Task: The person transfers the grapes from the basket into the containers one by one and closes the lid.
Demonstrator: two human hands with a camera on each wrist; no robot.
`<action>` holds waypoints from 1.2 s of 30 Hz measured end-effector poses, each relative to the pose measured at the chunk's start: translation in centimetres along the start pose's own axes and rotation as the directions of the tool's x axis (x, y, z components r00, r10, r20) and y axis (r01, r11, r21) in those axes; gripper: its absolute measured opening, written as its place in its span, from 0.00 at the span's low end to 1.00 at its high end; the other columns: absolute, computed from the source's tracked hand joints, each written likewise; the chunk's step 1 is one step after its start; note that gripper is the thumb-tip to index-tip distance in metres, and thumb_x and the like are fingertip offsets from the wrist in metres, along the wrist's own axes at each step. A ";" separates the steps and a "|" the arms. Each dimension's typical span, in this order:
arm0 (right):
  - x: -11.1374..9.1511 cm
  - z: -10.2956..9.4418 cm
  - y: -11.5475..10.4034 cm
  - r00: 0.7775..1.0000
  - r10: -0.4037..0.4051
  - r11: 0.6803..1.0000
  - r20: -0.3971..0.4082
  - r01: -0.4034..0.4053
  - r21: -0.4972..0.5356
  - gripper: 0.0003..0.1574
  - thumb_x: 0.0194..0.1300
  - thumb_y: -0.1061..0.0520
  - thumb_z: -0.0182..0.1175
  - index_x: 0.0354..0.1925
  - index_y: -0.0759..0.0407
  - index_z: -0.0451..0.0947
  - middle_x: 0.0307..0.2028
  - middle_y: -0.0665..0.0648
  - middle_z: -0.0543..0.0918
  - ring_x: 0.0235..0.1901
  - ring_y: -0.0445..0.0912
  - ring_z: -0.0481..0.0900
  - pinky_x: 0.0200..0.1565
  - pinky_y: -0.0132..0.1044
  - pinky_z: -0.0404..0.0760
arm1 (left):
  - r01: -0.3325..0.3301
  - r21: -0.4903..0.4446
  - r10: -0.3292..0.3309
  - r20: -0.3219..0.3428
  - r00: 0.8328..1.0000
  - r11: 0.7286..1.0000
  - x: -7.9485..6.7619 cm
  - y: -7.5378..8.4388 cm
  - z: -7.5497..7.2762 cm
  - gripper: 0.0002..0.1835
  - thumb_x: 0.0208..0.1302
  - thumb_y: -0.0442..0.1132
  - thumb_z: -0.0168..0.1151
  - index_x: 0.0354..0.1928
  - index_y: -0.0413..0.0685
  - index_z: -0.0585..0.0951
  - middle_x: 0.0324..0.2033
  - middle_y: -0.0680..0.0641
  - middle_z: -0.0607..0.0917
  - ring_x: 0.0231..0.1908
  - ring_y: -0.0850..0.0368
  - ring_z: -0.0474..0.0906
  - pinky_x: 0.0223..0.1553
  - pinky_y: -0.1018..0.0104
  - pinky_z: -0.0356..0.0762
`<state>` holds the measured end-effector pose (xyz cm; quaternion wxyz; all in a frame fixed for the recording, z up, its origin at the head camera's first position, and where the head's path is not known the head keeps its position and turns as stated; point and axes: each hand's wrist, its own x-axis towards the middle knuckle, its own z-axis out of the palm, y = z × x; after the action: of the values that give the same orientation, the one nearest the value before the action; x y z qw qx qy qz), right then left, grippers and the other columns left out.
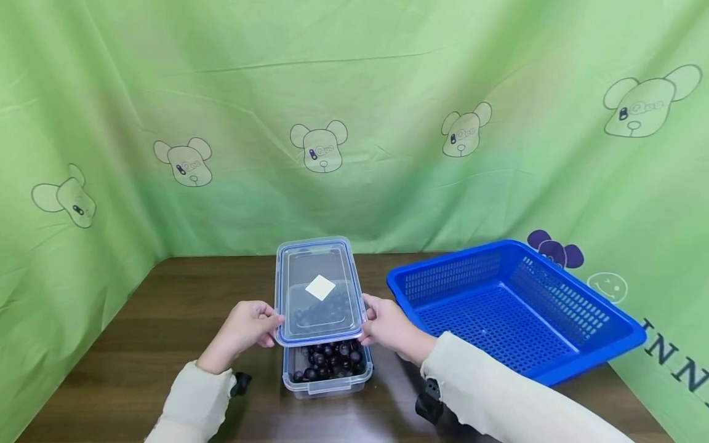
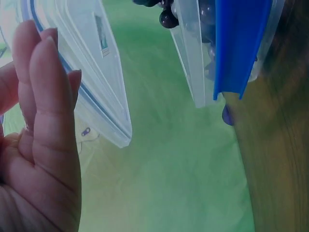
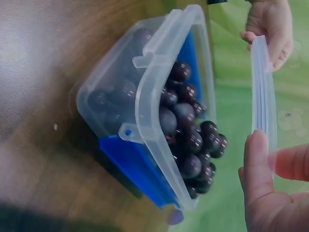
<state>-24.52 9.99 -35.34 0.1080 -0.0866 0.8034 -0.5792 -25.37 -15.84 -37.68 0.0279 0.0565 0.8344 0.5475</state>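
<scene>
A clear plastic lid [image 1: 318,264] with a blue seal and a white diamond label is held above a food container [image 1: 327,386]. My left hand [image 1: 246,329] pinches the lid's near left corner, and my right hand [image 1: 393,326] pinches its near right corner. Dark purple grapes [image 1: 332,360] fill the container, which stands on the table; the lid hides its far part in the head view. In the right wrist view, the lid [image 3: 263,87] stands apart from the grapes [image 3: 190,135]. Blue side clips [image 3: 137,164] hang down along the container.
A large blue plastic basket [image 1: 493,307] stands to the right, close to my right forearm. The brown wooden table [image 1: 149,357] ends at a green curtain [image 1: 249,203] printed with bear heads, which hangs behind and on both sides.
</scene>
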 end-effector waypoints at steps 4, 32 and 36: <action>-0.2 -0.9 -0.3 1.000 0.007 1.000 -0.019 -0.006 0.021 0.40 0.56 0.81 0.44 0.67 0.82 0.47 0.27 0.60 0.73 0.21 0.44 0.78 0.29 0.35 0.83 | -0.006 -0.064 0.005 -0.011 1.000 0.998 0.5 0.2 0.8 0.07 0.61 0.30 0.61 0.29 0.30 0.79 0.14 0.49 0.79 0.13 0.62 0.74 0.21 0.64 0.81; 3.9 -4.0 -1.4 0.448 -0.892 0.321 0.057 0.718 -0.618 0.30 0.45 0.79 0.68 0.50 0.71 0.79 0.51 0.69 0.79 0.51 0.60 0.78 0.48 0.48 0.80 | -0.050 -0.462 0.071 0.028 0.997 0.886 -2.7 3.4 -2.1 0.18 0.65 0.27 0.51 0.51 0.16 0.69 0.23 0.52 0.84 0.24 0.63 0.82 0.31 0.66 0.83; 4.5 -3.9 -1.4 0.284 -0.952 0.146 0.113 0.748 -0.648 0.26 0.38 0.78 0.72 0.42 0.70 0.83 0.48 0.71 0.81 0.50 0.64 0.78 0.50 0.49 0.78 | -0.061 -0.475 0.089 0.037 0.995 0.878 -3.2 3.6 -2.2 0.17 0.64 0.27 0.51 0.50 0.16 0.70 0.24 0.52 0.85 0.25 0.63 0.82 0.32 0.67 0.82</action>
<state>-29.94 11.91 -33.20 -0.4128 -0.4642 0.7410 -0.2553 -22.20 -16.87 -33.58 0.0437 0.0961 0.6718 0.7332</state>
